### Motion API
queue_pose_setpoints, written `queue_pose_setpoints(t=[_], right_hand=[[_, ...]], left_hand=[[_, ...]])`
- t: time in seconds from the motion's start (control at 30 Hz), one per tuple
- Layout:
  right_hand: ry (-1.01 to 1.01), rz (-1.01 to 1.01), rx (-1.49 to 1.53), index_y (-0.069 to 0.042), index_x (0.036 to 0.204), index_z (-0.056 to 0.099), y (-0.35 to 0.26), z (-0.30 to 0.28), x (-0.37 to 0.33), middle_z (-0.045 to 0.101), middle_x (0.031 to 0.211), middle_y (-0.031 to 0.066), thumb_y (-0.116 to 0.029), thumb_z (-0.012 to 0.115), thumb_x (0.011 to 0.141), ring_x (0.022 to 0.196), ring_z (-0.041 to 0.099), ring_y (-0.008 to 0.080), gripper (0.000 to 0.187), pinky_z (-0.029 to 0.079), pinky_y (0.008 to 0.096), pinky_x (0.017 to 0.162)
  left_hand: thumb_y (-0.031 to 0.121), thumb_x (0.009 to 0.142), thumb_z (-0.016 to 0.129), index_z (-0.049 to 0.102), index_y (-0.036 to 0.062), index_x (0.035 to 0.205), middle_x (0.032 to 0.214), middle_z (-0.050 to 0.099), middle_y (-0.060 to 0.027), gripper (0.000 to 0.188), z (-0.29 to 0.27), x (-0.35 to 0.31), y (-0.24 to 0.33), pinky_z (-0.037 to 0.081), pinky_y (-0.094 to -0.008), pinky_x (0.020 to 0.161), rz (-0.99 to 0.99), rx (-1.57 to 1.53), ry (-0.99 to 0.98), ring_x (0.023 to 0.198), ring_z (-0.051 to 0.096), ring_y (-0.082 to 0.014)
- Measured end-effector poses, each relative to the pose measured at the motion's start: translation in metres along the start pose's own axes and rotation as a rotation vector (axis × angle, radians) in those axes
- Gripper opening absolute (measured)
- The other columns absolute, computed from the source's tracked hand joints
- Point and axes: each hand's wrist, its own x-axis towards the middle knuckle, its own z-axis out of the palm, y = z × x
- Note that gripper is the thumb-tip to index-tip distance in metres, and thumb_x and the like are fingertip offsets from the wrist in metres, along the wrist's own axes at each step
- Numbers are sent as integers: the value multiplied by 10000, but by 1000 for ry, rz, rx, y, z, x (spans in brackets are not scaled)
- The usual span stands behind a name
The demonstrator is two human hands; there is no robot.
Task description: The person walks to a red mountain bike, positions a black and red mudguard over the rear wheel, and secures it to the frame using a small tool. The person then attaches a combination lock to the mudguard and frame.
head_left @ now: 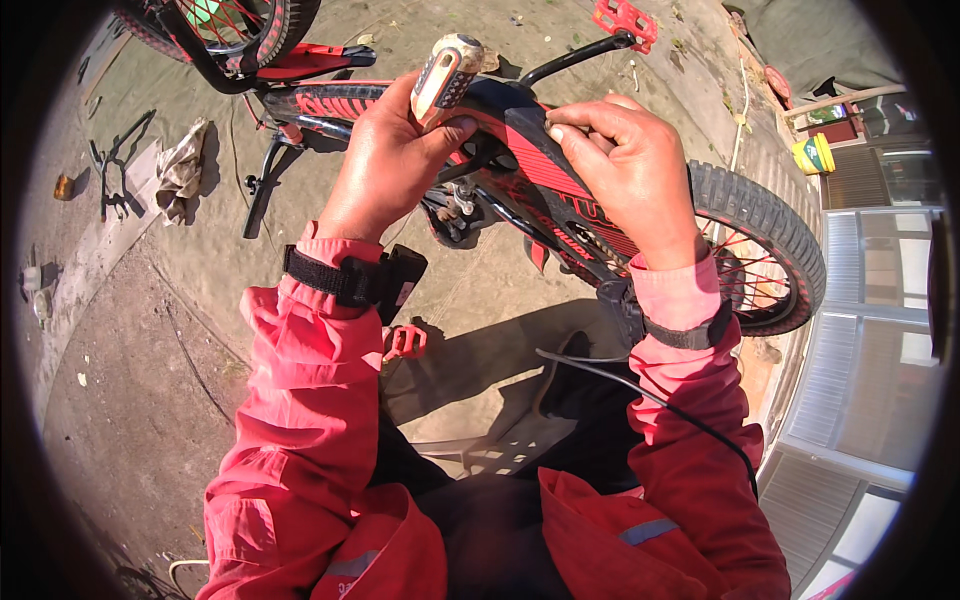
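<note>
Ribbed screwdriver handle (pixel 446 78) in left hand (pixel 385 160); knobby tyre (pixel 770 235).

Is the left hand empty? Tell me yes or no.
No: the left hand is closed around a tool handle, pressed against the red and black bicycle frame.

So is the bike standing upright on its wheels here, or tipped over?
Tipped over: the bike lies on the ground, its red pedal pointing upward, the left hand and right hand on its frame.

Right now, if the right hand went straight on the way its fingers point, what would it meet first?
The right hand points left along the red-and-black bike frame; it would likely meet the left hand gripping the tool handle first, though depth is unclear.
</note>
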Motion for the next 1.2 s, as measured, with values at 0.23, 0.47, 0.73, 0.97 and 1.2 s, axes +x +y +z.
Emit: queue_pose_setpoints(t=[0.23, 0.47, 0.73, 0.97, 1.2], right_hand=[[-66, 116, 122, -26, 1003, 749, 1, -2, 3, 608, 800, 19, -14, 718, 860, 708, 543, 90, 147, 424, 248, 634], [-93, 45, 65, -32, 1012, 751, 1, -6, 5, 608, 802, 34, 0, 702, 850, 713, 571, 110, 172, 445, 253, 652], [-95, -23, 30, -41, 1030, 750, 2, -5, 6, 598, 781, 53, 22, 681, 847, 705, 588, 137, 205, 452, 272, 641], [-93, -61, 25, -47, 1040, 748, 4, -4, 5, 599, 778, 56, 27, 684, 849, 696, 588, 141, 215, 446, 276, 619], [-47, -145, -45, -57, 1009, 744, 4, -2, 6, 603, 766, 68, 10, 697, 834, 637, 571, 178, 193, 445, 296, 585]], left_hand=[[26, 894, 728, 602, -14, 1108, 928, 691, -58, 252, -1, 11, -9, 555, -272, 713, 38, -137, -8, 804, 660, -104], [2, 903, 710, 594, -19, 1114, 956, 701, -58, 241, -7, 13, -8, 576, -277, 710, 28, -221, -37, 835, 685, -118], [0, 906, 709, 593, -19, 1154, 980, 701, -48, 274, -8, 15, -11, 577, -281, 750, 35, -283, -43, 887, 676, -113], [41, 896, 746, 607, 0, 1196, 1021, 696, -29, 334, -14, 15, -11, 550, -279, 808, 19, -145, -38, 906, 644, -96], [44, 886, 761, 622, 3, 1148, 946, 691, -12, 298, -14, 12, -7, 540, -267, 744, 12, -195, -47, 833, 628, -78]])
